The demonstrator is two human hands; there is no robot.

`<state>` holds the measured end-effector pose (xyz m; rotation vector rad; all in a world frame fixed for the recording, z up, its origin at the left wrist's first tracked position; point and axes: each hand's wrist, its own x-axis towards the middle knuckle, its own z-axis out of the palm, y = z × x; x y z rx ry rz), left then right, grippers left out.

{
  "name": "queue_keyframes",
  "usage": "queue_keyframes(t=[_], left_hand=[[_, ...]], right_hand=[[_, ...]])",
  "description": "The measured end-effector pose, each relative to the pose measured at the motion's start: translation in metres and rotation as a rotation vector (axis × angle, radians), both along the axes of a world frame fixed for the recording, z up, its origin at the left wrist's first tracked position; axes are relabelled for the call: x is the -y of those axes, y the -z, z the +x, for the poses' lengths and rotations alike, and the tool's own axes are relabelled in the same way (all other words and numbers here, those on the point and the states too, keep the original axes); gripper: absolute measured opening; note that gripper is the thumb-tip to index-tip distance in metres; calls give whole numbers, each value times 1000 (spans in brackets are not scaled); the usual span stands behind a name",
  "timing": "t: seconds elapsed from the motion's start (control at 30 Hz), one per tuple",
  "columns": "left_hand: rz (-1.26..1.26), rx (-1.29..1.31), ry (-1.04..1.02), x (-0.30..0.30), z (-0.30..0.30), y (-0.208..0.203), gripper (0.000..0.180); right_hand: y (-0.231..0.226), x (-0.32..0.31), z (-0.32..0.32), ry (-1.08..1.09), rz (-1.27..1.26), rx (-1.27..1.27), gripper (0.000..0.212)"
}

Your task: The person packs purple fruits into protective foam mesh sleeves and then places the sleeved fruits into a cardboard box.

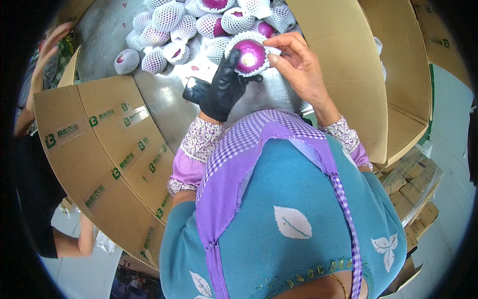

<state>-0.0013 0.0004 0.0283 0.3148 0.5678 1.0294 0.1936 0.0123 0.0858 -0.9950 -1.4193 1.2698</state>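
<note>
A red onion [250,57] with shiny purple skin sits in a white foam net over the metal table. My left hand [225,89], in a black glove, is closed round its left side, thumb across the front. At the onion's right, my bare right hand [301,67] pinches the edge of the white foam net [272,50] between thumb and fingertips. A small glossy black object [196,90] lies beside my left wrist; its kind is unclear. Just beyond my hands are several onions in foam nets [168,17], heaped on the table.
Large open cardboard boxes stand at my left [107,144] and right [348,65]. Bits of onion skin lie on the metal table [107,35]. At the far left, another person's arm [42,70] is raised. Stacked cartons [413,184] stand on the floor at the right.
</note>
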Motion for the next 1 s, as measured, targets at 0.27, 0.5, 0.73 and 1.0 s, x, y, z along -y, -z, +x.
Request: queue_keyframes(t=[0.27, 0.5, 0.73, 1.0], left_hand=[[-129, 627, 174, -9, -7, 8, 57], [187, -205, -43, 0, 6, -26, 48], [1223, -1291, -125, -8, -10, -30, 62], [397, -679, -159, -23, 0, -49, 58]], right_hand=[[1, 0, 5, 11, -403, -549, 22], [-31, 9, -5, -52, -22, 74, 51], [-31, 7, -12, 80, 295, 533, 81], [-127, 10, 71, 479, 311, 379, 62]])
